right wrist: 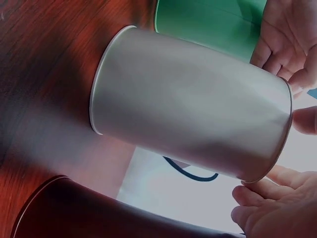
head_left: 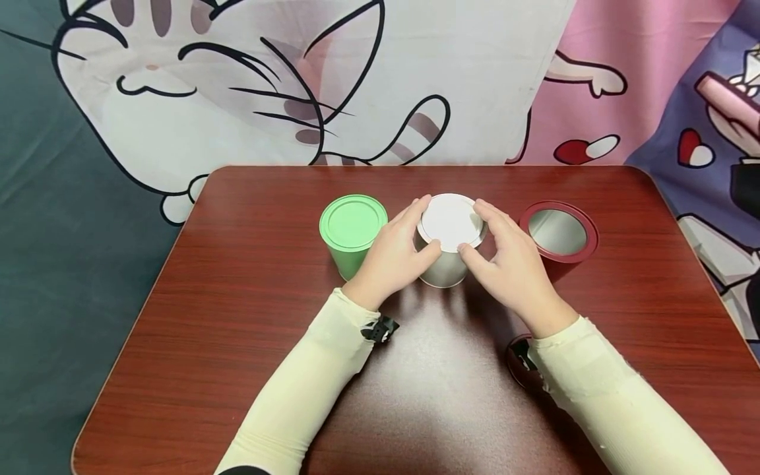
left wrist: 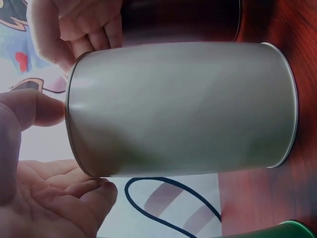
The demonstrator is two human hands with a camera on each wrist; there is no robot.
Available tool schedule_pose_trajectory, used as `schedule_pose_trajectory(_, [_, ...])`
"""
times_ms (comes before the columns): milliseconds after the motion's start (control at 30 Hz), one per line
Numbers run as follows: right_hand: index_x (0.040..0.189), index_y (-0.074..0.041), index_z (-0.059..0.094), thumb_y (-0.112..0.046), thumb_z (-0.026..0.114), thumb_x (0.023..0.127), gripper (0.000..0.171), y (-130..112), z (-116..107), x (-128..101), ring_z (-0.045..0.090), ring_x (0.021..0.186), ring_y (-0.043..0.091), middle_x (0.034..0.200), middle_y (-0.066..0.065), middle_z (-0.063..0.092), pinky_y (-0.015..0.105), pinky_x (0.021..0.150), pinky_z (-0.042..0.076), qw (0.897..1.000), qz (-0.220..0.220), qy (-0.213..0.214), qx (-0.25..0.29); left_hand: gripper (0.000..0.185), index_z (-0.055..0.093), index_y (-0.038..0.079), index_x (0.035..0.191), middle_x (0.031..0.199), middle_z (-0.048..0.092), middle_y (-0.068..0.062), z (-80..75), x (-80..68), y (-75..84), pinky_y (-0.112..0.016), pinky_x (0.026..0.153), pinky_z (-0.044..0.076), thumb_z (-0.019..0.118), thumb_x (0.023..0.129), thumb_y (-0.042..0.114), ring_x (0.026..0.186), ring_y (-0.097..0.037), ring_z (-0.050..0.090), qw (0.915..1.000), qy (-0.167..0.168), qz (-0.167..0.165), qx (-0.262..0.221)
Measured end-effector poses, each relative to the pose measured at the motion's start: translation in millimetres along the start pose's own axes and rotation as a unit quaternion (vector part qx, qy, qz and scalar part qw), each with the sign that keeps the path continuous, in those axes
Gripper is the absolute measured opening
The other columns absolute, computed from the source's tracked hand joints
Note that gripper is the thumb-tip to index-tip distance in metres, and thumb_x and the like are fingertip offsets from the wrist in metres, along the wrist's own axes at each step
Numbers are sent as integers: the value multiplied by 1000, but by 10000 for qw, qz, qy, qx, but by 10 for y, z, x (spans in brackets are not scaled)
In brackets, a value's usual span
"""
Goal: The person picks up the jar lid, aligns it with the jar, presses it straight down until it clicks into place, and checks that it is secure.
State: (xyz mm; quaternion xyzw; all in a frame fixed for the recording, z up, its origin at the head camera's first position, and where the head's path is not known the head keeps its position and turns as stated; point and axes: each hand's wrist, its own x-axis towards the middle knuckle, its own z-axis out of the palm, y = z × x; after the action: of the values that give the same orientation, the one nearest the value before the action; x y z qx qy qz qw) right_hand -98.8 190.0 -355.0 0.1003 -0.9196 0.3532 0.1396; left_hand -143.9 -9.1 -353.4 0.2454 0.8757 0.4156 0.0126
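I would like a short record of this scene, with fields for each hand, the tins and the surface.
left hand: grips the rim of the white tin
right hand: grips the same rim from the other side
white tin: upright, lid on, middle of the row
green tin: left of it, lid on
red tin: right of it, open
surface: dark red wooden table

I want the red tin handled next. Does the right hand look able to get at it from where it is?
Probably yes: the right hand holds the white tin's lid rim, and the red tin stands right beside it, nothing between.
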Motion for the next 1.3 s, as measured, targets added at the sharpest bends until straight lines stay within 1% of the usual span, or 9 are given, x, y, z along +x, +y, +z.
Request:
schedule_pose_trajectory(167, [143,0,52,-20,70,89,61,-2,6,-4,46,138,35,150,15,49,58,111,35,10000,-16,-26,-24,72,37,6,155,157,41,-8,3,-13,-11,-34,118,32,61,89,22,147,-18,33,10000,13,43,52])
schedule_pose_trajectory(300, [142,1,53,-20,70,89,59,7,8,-16,45,139,34,150,15,49,56,114,33,9999,-110,16,-46,69,38,7,154,158,40,-5,14,-20,-24,-32,119,29,61,93,25,148,-19,31,9996,11,231,149])
schedule_pose_trajectory(433, [141,1,54,-19,70,90,57,14,10,-26,46,138,33,149,14,51,54,115,33,9998,-179,73,-85,65,40,5,153,157,41,-5,25,-27,-48,-30,120,26,62,95,27,149,-21,31,9988,-9,418,240])
schedule_pose_trajectory(567, [140,-1,56,-18,70,89,56,3,1,-20,50,135,34,146,15,54,55,112,36,9996,-187,219,-80,64,42,4,151,155,44,-7,22,-33,-51,-29,120,26,62,95,27,148,-21,32,9983,51,529,241])
schedule_pose_trajectory(733, [138,0,58,-16,70,90,51,-16,6,-18,50,135,33,143,17,56,53,114,35,9996,-124,259,-80,61,46,4,150,153,47,-8,36,-41,-48,-28,118,29,61,95,26,146,-20,37,9983,230,498,183])
schedule_pose_trajectory(867, [138,-1,59,-15,70,91,50,-31,11,-1,51,134,32,143,15,57,55,110,38,9994,-78,325,-102,59,45,4,150,154,46,-8,56,-26,-32,-27,118,28,59,96,23,145,-19,38,9983,353,429,159])
schedule_pose_trajectory(933, [138,-1,59,-15,69,91,49,-37,13,13,52,133,32,142,15,57,56,107,40,9994,-53,316,-129,58,45,4,150,155,45,-7,62,-19,-23,-28,119,28,58,96,21,145,-19,37,9985,358,385,178])
schedule_pose_trajectory(1033, [138,-1,58,-15,68,92,49,-43,18,26,52,132,33,142,15,57,56,107,40,9996,10,249,-155,57,46,4,150,154,46,-7,67,-15,-17,-29,118,29,58,96,20,145,-19,38,9986,352,331,207])
schedule_pose_trajectory(1300, [137,0,60,-13,67,91,48,-39,35,29,50,136,31,143,17,56,56,109,39,9995,54,295,-126,57,47,4,149,153,48,-8,83,-8,-7,-29,118,30,58,95,19,144,-20,39,9984,408,339,181])
